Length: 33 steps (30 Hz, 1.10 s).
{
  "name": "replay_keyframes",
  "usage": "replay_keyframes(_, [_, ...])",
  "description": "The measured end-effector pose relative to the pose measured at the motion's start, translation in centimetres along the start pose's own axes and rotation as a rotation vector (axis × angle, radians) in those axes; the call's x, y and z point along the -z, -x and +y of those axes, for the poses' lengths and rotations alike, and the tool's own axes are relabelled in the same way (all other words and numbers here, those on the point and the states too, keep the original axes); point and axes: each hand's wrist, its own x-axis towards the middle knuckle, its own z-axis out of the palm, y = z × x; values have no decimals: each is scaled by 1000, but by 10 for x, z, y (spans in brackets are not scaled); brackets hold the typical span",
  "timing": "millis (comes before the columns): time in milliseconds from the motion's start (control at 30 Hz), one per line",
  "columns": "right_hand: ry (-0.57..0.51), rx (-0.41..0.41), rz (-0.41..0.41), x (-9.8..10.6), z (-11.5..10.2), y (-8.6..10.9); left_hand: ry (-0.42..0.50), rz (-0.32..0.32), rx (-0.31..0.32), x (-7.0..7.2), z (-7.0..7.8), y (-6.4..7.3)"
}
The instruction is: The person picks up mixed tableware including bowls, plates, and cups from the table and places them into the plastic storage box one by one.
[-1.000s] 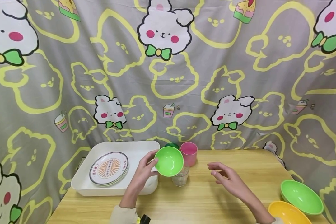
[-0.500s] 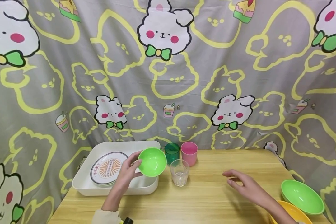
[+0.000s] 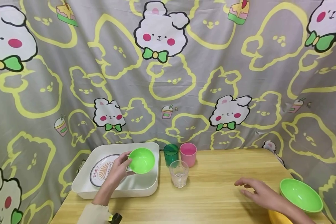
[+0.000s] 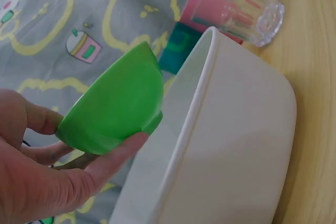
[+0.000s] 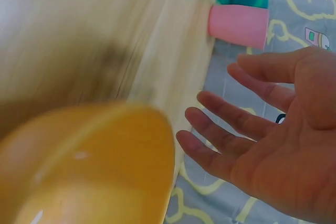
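Observation:
My left hand (image 3: pixel 118 168) grips a small green bowl (image 3: pixel 142 160) by its left side, over the right part of a white basin (image 3: pixel 154 186). In the left wrist view the bowl (image 4: pixel 123 100) is tilted, with fingers at its rim and foot, just beside the basin's wall (image 4: pixel 231 129). Inside the basin lie white plates (image 3: pixel 99 171) with an orange sunburst print, partly hidden by the left hand. My right hand (image 3: pixel 261 193) holds nothing, its fingers loosely spread above the table, near a yellow bowl (image 5: pixel 100 156) and a larger green bowl (image 3: pixel 301 194).
Right of the basin stand a clear glass (image 3: pixel 179 175), a dark green cup (image 3: pixel 170 154) and a pink cup (image 3: pixel 188 155) close together on the wooden table (image 3: pixel 207 199). A patterned curtain (image 3: pixel 184 77) hangs along the table's back edge.
My left hand has carried the small green bowl leftward, from in front of the cups to over the basin. My right hand has drawn back to the right, toward the bowls there.

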Motion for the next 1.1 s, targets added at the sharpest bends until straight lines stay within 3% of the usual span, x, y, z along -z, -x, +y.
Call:
replay_keyframes(233, [23,9,-86,11,13,15,81,-7,76,5,-10,-12])
replay_keyframes(333, [-16,-26,-149,19,19,20,101,14,112,6,-13,-17])
replay_keyframes(633, [-86,-1,-237,31,32,30,122,70,185,7,-20,-32])
replay_keyframes(933, [-248,-94,-358,43,39,39,225,43,233,3,-21,-45])
replay_keyframes(1100, [-270,-66,-367,46,37,41,288,44,245,1,-24,-52])
